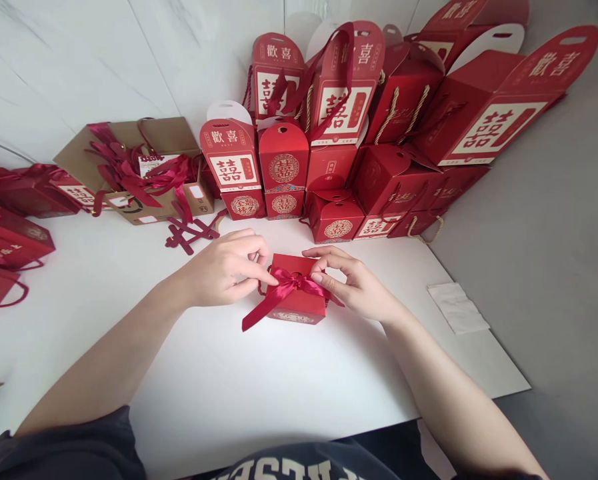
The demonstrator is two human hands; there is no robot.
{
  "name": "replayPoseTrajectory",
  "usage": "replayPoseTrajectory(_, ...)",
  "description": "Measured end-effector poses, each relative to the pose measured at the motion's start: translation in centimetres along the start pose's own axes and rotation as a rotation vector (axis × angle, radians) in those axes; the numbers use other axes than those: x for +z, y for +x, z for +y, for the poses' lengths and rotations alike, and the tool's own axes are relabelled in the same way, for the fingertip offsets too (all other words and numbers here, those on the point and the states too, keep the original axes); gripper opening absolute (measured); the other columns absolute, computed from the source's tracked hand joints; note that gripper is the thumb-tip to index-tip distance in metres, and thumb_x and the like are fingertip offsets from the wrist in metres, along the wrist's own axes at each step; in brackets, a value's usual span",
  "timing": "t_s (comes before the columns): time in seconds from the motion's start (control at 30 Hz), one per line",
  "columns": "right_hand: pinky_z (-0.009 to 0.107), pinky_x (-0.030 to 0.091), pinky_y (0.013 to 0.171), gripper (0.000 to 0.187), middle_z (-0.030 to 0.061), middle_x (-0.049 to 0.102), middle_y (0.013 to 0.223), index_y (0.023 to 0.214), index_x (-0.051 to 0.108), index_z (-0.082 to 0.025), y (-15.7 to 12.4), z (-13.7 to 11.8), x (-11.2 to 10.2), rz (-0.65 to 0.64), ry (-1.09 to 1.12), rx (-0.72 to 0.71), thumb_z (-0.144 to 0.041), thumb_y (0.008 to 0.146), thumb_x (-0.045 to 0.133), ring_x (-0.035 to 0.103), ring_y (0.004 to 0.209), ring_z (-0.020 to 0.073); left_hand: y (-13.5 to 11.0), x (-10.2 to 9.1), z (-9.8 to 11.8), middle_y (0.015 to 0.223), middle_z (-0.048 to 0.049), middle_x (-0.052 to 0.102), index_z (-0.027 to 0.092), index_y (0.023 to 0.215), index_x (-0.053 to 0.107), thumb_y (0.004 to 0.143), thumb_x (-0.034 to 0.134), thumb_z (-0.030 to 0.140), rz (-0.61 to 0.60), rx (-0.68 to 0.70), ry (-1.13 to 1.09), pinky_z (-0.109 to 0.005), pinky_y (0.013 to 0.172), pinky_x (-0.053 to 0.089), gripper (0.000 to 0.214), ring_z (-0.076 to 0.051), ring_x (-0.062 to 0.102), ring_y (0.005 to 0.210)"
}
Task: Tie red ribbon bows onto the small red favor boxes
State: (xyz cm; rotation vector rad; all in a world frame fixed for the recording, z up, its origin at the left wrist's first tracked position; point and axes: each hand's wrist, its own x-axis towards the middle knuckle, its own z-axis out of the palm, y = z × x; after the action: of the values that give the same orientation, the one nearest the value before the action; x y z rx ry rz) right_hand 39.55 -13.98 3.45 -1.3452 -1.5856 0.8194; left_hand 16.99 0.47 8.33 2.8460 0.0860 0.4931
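A small red gift box [299, 313] sits on the white table [229, 400], near the table's far edge and in front of the stacked boxes. A red satin bow [289, 285] is tied around it, its knot on top and one long tail trailing toward the near left. The left hand [226, 268] comes in from the left, its fingertips closed in a tight pinch on the bow near the knot. The right hand [356, 283] curls over the right loop, its fingers nearly closed on the ribbon — neither hand is spread open. This box is tied; the upright red boxes with 囍 panels [283, 170] behind it show no such bow. Loose red ribbon strips [189, 233] lie just beyond the left hand — more ribbon spills from kraft paper bags [129, 167].
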Motion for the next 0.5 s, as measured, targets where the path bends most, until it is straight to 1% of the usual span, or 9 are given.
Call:
replayPoseTrajectory(0.13,0.038,0.035,0.107,0.018,0.0072,0.057,0.129,0.084,0.063,-0.022,-0.03,0.09,0.01,0.004,-0.005,-0.001,-0.034,0.093,0.054,0.053,0.122,0.0205,0.05,0.23,-0.07,0.079,-0.0015,0.059,0.035,0.094,0.076,0.075,0.050,0.002,0.008,0.029,0.039,-0.031,0.069,0.043,0.047,-0.015,0.052,0.073)
replayPoseTrajectory(0.27,0.038,0.035,0.106,0.018,0.0072,0.057,0.129,0.084,0.063,-0.022,-0.04,0.11,0.01,-0.001,-0.009,0.000,-0.034,0.093,0.054,0.053,0.121,0.0203,-0.02,0.38,0.00,0.077,-0.0014,0.059,0.035,0.093,0.077,0.075,0.052,0.004,0.032,0.036,0.019,-0.030,0.068,0.044,0.043,-0.015,0.052,0.071)
replayPoseTrajectory(0.37,0.037,0.035,0.106,0.017,0.0073,0.057,0.128,0.084,0.063,-0.022,-0.02,0.12,-0.01,-0.004,-0.006,-0.004,-0.033,0.093,0.054,0.054,0.121,0.0196,-0.05,0.41,-0.06,0.076,-0.0011,0.060,0.035,0.095,0.076,0.077,0.052,0.006,0.019,0.009,0.043,-0.030,0.068,0.044,0.042,-0.015,0.052,0.071)
replayPoseTrajectory(0.5,0.036,0.035,0.105,0.017,0.0072,0.057,0.128,0.083,0.062,-0.021,-0.01,0.10,0.00,-0.002,0.003,-0.007,-0.033,0.093,0.055,0.054,0.121,0.0196,0.05,0.72,-0.07,0.078,-0.0013,0.060,0.033,0.104,0.073,0.081,0.052,0.008,-0.007,0.016,0.074,-0.029,0.068,0.044,0.040,-0.015,0.053,0.072)
